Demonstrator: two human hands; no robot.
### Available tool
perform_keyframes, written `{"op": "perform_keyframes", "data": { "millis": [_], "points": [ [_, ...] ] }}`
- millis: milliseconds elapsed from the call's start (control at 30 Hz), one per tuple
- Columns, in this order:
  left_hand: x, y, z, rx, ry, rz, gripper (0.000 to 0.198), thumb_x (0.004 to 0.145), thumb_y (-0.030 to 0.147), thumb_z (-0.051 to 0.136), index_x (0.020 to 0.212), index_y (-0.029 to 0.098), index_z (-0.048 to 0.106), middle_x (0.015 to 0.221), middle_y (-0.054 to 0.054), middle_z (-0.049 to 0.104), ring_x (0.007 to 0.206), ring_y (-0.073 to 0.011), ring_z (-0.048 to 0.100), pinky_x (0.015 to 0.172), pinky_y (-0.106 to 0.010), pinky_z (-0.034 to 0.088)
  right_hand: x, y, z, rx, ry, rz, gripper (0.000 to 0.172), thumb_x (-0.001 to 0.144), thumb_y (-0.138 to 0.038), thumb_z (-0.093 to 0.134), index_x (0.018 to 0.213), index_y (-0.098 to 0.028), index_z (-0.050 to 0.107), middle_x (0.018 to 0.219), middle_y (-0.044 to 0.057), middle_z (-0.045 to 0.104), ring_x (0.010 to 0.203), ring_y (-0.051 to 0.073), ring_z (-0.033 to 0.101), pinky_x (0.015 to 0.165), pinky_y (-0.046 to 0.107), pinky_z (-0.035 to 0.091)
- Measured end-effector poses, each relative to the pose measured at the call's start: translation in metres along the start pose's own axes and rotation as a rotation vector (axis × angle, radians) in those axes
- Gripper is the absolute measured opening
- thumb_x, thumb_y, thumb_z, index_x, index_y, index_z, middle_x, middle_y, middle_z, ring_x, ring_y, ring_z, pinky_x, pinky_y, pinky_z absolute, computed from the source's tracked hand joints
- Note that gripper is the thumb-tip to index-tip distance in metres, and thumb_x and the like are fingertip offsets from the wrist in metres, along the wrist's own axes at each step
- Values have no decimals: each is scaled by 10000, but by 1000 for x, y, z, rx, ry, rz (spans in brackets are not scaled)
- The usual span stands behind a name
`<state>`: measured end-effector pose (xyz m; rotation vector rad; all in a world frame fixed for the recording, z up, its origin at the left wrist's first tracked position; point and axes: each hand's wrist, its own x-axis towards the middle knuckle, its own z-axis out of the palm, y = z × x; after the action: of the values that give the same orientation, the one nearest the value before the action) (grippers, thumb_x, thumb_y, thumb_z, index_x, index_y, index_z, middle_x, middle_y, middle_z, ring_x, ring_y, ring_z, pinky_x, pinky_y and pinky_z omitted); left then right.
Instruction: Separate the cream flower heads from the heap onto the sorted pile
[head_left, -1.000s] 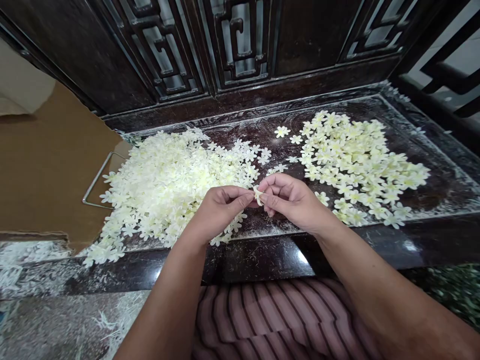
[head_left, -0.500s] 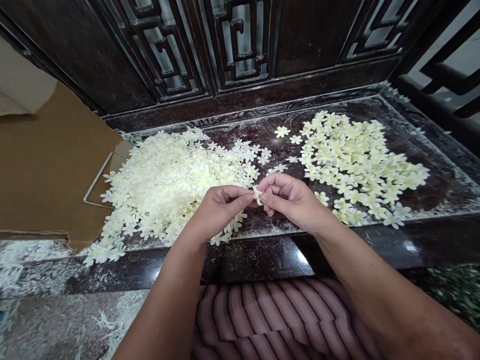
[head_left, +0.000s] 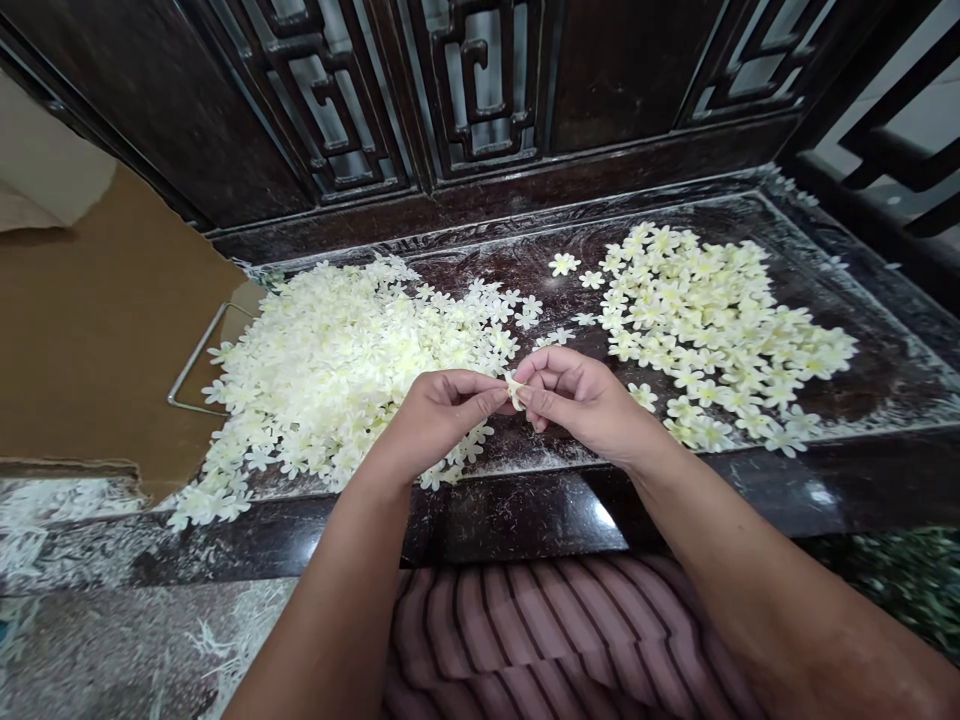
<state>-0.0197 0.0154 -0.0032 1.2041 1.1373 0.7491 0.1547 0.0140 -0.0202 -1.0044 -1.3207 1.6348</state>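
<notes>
Between my fingertips, just above the front of the dark wooden bench, is one small pale yellow-white flower with narrow petals. My left hand pinches it from the left with thumb and forefinger. From the right, my right hand grips it the same way, its other fingers curled. A large heap of white flowers spreads behind and left of my left hand. Past my right hand lies a smaller, yellower pile of flowers. Whether the flower is real or artificial I cannot tell.
The carved wooden bench is strewn with white shreds. A brown cardboard sheet leans at the left, with a metal wire handle beside the heap. Dark latticework rises behind. A few loose flowers lie between the piles.
Almost nothing differs. Both hands stay in place holding the same flower, with only a slight shift of the fingertips and petals.
</notes>
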Motion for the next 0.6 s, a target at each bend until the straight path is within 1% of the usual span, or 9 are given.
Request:
{"op": "perform_keyframes", "data": {
  "millis": [300, 433, 600],
  "points": [
    [-1, 1, -1, -16, -13, 7, 75, 723, 226, 695, 739, 164, 733, 701, -6, 727, 683, -114, 651, 709, -223, 499, 1, 0, 0, 20, 8, 17, 183, 726, -271, 687, 805, -166, 559, 524, -74, 540, 463, 57, 512, 476, 192, 443],
    [0, 1, 2, -27, -4, 14, 74, 724, 221, 692, 746, 165, 735, 708, -12, 731, 691, -125, 662, 724, -242, 513, 1, 0, 1, 72, 27, 27, 199, 712, -265, 701, 800, -158, 557, 520, -76, 542, 462, 52, 512, 467, 180, 448],
    [0, -1, 5, -56, 21, 24, 75, 724, 211, 682, 760, 169, 732, 677, -5, 723, 667, -117, 658, 730, -249, 517, 2, 2, 2, 169, 33, 28, 239, 685, -292, 733, 787, -162, 560, 517, -78, 556, 455, 49, 518, 456, 174, 453]
  ]
}}
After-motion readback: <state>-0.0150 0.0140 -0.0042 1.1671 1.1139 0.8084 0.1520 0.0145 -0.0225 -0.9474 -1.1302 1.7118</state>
